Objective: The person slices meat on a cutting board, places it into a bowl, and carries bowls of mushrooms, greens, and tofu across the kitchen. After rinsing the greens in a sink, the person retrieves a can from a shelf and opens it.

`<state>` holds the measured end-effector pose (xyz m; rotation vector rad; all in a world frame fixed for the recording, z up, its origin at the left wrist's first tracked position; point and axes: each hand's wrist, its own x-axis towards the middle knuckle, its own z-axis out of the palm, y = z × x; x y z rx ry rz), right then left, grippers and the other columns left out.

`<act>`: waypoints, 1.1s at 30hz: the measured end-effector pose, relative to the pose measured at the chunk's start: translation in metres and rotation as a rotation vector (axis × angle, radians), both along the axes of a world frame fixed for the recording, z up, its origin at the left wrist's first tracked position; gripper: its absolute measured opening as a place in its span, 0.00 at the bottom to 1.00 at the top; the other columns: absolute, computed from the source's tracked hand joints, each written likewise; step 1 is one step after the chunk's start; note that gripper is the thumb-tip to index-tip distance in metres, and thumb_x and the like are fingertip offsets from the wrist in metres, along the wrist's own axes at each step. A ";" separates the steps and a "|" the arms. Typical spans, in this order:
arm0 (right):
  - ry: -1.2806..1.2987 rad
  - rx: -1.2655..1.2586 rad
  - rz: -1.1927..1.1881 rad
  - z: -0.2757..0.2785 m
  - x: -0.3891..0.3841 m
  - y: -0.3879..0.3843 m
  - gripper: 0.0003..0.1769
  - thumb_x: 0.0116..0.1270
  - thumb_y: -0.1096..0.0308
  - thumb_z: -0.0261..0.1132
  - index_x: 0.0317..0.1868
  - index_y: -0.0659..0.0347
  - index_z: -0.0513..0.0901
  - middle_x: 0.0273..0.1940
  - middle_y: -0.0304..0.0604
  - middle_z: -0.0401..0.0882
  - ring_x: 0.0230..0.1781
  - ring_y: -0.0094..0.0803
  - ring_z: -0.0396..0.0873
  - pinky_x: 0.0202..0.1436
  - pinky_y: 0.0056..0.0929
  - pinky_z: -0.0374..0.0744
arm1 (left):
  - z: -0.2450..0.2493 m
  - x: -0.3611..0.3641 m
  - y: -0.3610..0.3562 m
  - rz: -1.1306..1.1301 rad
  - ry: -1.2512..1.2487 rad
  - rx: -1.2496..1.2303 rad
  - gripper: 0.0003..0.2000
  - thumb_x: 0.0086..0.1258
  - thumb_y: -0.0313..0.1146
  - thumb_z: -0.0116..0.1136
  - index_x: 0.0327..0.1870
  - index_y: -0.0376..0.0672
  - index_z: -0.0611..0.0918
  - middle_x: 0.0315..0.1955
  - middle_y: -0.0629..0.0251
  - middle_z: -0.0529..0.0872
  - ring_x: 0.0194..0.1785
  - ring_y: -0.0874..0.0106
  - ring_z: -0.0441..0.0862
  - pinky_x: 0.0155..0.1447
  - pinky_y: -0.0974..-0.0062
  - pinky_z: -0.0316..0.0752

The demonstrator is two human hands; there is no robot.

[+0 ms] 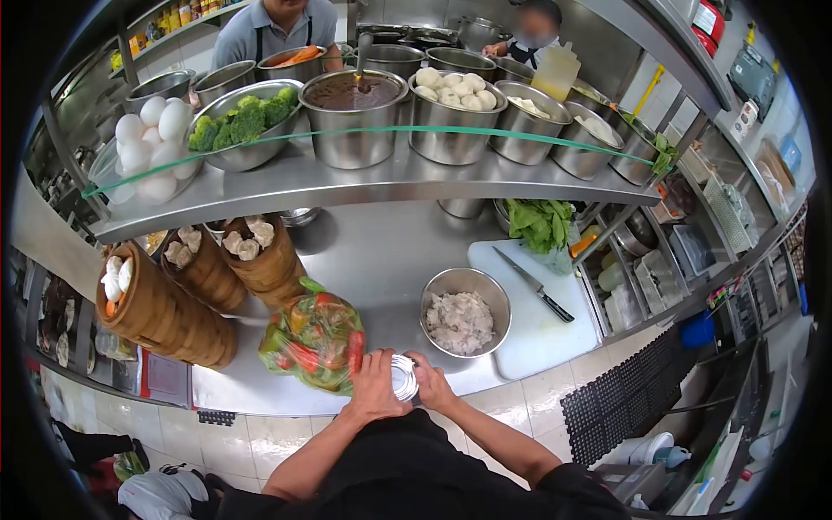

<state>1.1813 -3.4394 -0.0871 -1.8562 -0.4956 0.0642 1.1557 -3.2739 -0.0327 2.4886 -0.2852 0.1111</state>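
Observation:
Close to my body at the counter's front edge, both hands are closed around a small round silvery object (403,378) with ringed edges, and I cannot tell exactly what it is. My left hand (375,387) wraps its left side, while my right hand (432,384) grips the right. Just left of my left hand lies a clear plastic bag of red and green peppers (314,338). Beyond my right hand stands a steel bowl (431,295) holding a pale, minced-looking mixture (461,323). A knife with a black handle (555,306) rests on the white cutting board (537,342).
Stacked bamboo steamers (173,325) stand at the left. Leafy greens (539,224) sit behind the board. Across the front runs a raised steel shelf (364,186) with eggs (152,143), broccoli (247,121), a pot of brown sauce (355,130) and white buns (455,89). Two people stand behind it.

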 end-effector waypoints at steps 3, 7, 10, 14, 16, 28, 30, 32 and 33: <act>0.101 -0.139 -0.036 0.009 -0.002 0.001 0.24 0.78 0.51 0.39 0.60 0.59 0.69 0.37 0.64 0.81 0.42 0.67 0.78 0.45 0.55 0.75 | 0.003 0.001 0.002 -0.020 0.024 -0.007 0.44 0.33 0.38 0.71 0.59 0.33 0.68 0.49 0.52 0.72 0.52 0.51 0.71 0.53 0.56 0.74; 0.275 -0.369 -0.037 0.024 -0.004 0.000 0.25 0.78 0.51 0.39 0.61 0.59 0.68 0.40 0.64 0.81 0.42 0.66 0.78 0.45 0.53 0.76 | 0.001 0.000 0.004 -0.079 -0.014 -0.031 0.44 0.31 0.36 0.71 0.58 0.32 0.68 0.48 0.51 0.72 0.51 0.51 0.72 0.55 0.58 0.71; 0.106 -0.101 0.020 0.008 -0.001 -0.003 0.26 0.78 0.50 0.39 0.61 0.60 0.69 0.40 0.64 0.81 0.42 0.66 0.78 0.46 0.54 0.75 | 0.002 0.000 0.005 -0.069 -0.011 -0.043 0.44 0.31 0.35 0.71 0.58 0.31 0.68 0.48 0.50 0.73 0.50 0.51 0.72 0.56 0.58 0.71; 0.123 -0.161 0.031 0.011 -0.001 -0.003 0.27 0.78 0.49 0.37 0.60 0.62 0.69 0.41 0.64 0.81 0.44 0.66 0.78 0.47 0.54 0.75 | 0.005 0.001 0.007 -0.071 -0.005 -0.049 0.44 0.31 0.36 0.71 0.58 0.31 0.68 0.48 0.50 0.73 0.50 0.50 0.72 0.56 0.58 0.71; 0.179 -0.263 0.027 0.012 0.001 -0.004 0.28 0.78 0.49 0.36 0.60 0.62 0.69 0.41 0.63 0.81 0.44 0.65 0.78 0.47 0.53 0.75 | 0.006 0.000 0.008 -0.142 0.001 -0.057 0.44 0.31 0.36 0.71 0.58 0.31 0.68 0.49 0.49 0.73 0.51 0.50 0.71 0.56 0.57 0.71; 0.101 -0.231 0.056 0.002 0.003 -0.002 0.29 0.78 0.47 0.37 0.59 0.62 0.69 0.37 0.63 0.81 0.42 0.64 0.79 0.46 0.50 0.76 | 0.007 0.003 0.019 -0.221 0.030 0.017 0.45 0.33 0.38 0.71 0.59 0.32 0.67 0.49 0.50 0.73 0.54 0.51 0.71 0.56 0.58 0.74; 0.035 -0.098 0.068 -0.010 0.002 -0.002 0.29 0.77 0.47 0.37 0.60 0.62 0.69 0.37 0.64 0.80 0.41 0.64 0.80 0.43 0.50 0.76 | 0.007 0.003 0.019 -0.217 0.043 0.008 0.44 0.33 0.38 0.71 0.59 0.32 0.67 0.49 0.50 0.73 0.54 0.51 0.71 0.56 0.58 0.74; -0.030 -0.030 0.051 -0.018 0.002 0.000 0.29 0.77 0.46 0.36 0.60 0.61 0.69 0.38 0.64 0.80 0.41 0.64 0.80 0.43 0.50 0.76 | 0.004 0.005 0.020 -0.202 0.014 0.003 0.44 0.33 0.38 0.72 0.59 0.32 0.67 0.49 0.50 0.72 0.54 0.51 0.71 0.56 0.57 0.74; -0.004 -0.027 0.067 -0.011 0.005 0.000 0.30 0.77 0.46 0.36 0.61 0.61 0.69 0.39 0.65 0.80 0.42 0.64 0.79 0.44 0.50 0.76 | 0.005 0.005 0.020 -0.203 0.026 0.003 0.44 0.33 0.38 0.72 0.59 0.32 0.67 0.49 0.50 0.72 0.54 0.51 0.71 0.56 0.57 0.74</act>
